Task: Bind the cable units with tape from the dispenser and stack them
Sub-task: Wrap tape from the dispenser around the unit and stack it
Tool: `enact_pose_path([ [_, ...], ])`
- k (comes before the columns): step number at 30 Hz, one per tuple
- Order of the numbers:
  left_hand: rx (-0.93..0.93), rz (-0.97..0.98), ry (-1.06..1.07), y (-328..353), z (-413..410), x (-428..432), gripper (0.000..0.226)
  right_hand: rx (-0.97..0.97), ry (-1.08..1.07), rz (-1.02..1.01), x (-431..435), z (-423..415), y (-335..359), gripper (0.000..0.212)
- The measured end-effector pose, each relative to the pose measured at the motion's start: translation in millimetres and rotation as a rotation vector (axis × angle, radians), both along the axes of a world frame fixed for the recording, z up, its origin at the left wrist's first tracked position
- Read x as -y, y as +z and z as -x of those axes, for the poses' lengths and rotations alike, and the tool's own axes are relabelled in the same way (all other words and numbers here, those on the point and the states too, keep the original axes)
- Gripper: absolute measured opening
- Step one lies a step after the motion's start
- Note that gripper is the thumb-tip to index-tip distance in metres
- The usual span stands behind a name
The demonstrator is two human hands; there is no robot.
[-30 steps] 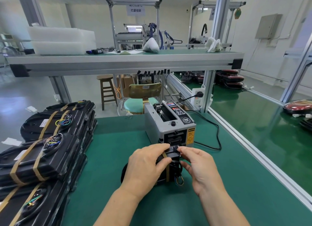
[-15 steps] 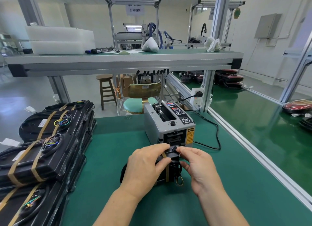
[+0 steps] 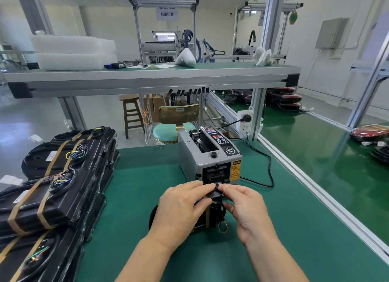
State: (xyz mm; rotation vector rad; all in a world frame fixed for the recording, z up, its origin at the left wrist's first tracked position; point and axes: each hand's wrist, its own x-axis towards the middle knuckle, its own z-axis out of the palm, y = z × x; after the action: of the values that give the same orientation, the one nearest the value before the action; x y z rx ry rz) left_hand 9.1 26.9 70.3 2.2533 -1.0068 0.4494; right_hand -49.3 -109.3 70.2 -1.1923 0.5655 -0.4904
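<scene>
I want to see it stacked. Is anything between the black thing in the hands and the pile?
Nothing visible. Only bare green mat lies between the cable unit and the stack at left; the dispenser stands behind.

Gripping a black cable unit [image 3: 214, 195] with the left hand [image 3: 181, 206] and pinching its top end with the right hand [image 3: 246, 210], on the green surface [image 3: 136, 197] just before the tape dispenser [image 3: 208, 155]; along the left edge, stacked taped units [image 3: 52, 193].

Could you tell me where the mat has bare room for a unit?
Bare mat lies between the stacks and the dispenser, and from the right hand to the rail. Crowded: the stacks' side, and before the dispenser, where the left hand too grips the unit.
</scene>
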Motion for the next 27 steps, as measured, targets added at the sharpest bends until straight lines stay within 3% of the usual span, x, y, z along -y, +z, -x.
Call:
enact_pose_path([
  [9,0.021,-0.067,-0.025,2,-3,0,0.027,-0.003,0.021,0.084,3,2,-4,0.018],
  [17,0.014,-0.079,-0.008,2,-2,0,0.026,-0.051,-0.160,0.409,11,-3,-9,0.025],
  [23,0.003,-0.120,-0.020,2,-5,0,0.024,-0.162,-0.027,0.643,6,-22,-5,0.030],
  [27,-0.009,-0.087,-0.021,2,-5,-2,0.025,-0.159,-0.010,0.641,7,-26,-9,0.020],
])
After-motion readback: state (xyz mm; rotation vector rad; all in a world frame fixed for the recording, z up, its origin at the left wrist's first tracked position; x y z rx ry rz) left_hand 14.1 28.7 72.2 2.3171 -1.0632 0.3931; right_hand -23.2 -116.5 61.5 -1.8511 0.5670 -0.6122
